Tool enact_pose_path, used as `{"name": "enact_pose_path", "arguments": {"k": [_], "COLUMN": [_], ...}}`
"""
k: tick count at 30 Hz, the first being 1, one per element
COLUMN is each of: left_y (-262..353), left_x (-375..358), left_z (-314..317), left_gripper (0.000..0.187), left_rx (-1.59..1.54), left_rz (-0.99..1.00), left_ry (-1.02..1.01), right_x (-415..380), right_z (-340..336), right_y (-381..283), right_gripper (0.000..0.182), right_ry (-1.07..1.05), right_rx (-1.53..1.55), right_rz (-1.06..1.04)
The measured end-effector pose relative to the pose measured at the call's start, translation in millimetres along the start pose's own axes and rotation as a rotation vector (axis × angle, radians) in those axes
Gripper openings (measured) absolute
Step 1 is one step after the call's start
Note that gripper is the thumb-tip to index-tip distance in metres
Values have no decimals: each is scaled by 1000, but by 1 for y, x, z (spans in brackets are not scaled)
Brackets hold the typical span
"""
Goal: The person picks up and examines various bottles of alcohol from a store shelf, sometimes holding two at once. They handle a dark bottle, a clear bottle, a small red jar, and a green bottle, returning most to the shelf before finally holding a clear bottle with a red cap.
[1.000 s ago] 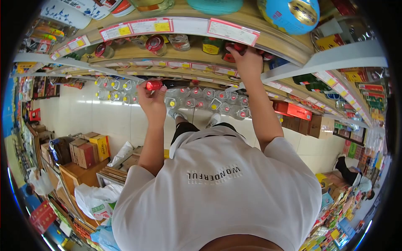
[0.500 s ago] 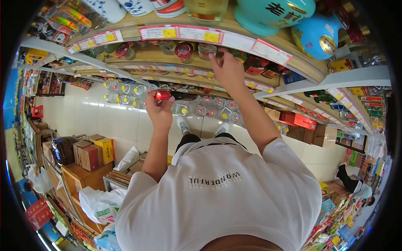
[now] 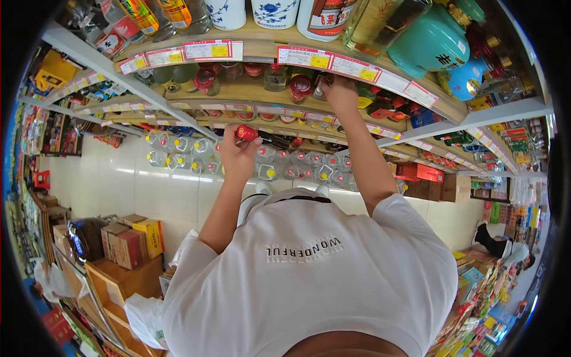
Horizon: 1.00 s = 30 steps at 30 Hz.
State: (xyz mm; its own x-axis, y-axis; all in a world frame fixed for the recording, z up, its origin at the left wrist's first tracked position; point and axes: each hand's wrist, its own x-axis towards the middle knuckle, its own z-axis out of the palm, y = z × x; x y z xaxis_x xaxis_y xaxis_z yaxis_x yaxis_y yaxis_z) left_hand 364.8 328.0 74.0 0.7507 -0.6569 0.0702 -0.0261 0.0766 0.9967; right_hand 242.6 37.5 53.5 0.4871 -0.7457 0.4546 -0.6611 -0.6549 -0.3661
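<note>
My left hand (image 3: 238,156) is closed around the red-capped end of a dark bottle (image 3: 247,134), which lies sideways in front of the shelves. My right hand (image 3: 340,95) reaches between two shelf levels and touches a small clear glass bottle (image 3: 322,86); its fingertips are partly hidden behind the bottle and the shelf edge. Just left of that hand sits a red-lidded jar (image 3: 301,87), with a square clear bottle (image 3: 275,77) farther left. Red and dark bottles (image 3: 389,108) lie to the right of the hand.
Above, the upper shelf edge (image 3: 262,52) carries price labels, with white-and-blue bottles (image 3: 275,13) and a turquoise vessel (image 3: 431,41). Clear jugs (image 3: 267,172) stand on the floor below. Boxes (image 3: 126,247) are at the lower left. Another person (image 3: 514,251) is far right.
The view has shifted, showing more of the upper shelf. My right hand has gone deeper between the shelves beside the glass bottle. My left hand still holds the dark bottle.
</note>
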Motion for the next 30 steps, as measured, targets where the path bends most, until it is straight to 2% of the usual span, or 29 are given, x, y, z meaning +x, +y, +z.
{"name": "enact_pose_path", "arguments": {"k": [3,7,9,10,13,14,17,18,21,24,30], "left_y": [-2,-2,2,14,13,12,-1,3,7,3,-6], "left_x": [17,45,61,64,79,84,98,100,100,101,103], "left_z": [2,28,61,73,112,122,153,158,177,190,207], "left_gripper": [36,36,37,36,35,40,50,56,51,49,51], "left_rx": [9,77,86,202,93,142,323,409,608,733,869], "left_rz": [4,111,169,231,235,199,417,368,446,410,441], "left_ry": [-70,-182,-268,-262,-280,-284,-210,-264,-273,-306,-245], "right_x": [-17,-55,-73,-79,-92,-94,-100,-99,-101,-103,-102], "right_z": [-15,-53,-87,-98,-123,-129,-134,-141,-149,-156,-163], "right_y": [-4,-17,-17,-17,-12,-10,9,9,21,31,49], "right_gripper": [33,31,30,30,27,27,27,30,31,31,33], "right_ry": [-87,55,104,93,151,160,190,168,156,136,93], "right_rx": [88,235,241,212,221,233,202,212,229,254,286], "right_rz": [142,265,320,335,364,393,404,430,445,431,409]}}
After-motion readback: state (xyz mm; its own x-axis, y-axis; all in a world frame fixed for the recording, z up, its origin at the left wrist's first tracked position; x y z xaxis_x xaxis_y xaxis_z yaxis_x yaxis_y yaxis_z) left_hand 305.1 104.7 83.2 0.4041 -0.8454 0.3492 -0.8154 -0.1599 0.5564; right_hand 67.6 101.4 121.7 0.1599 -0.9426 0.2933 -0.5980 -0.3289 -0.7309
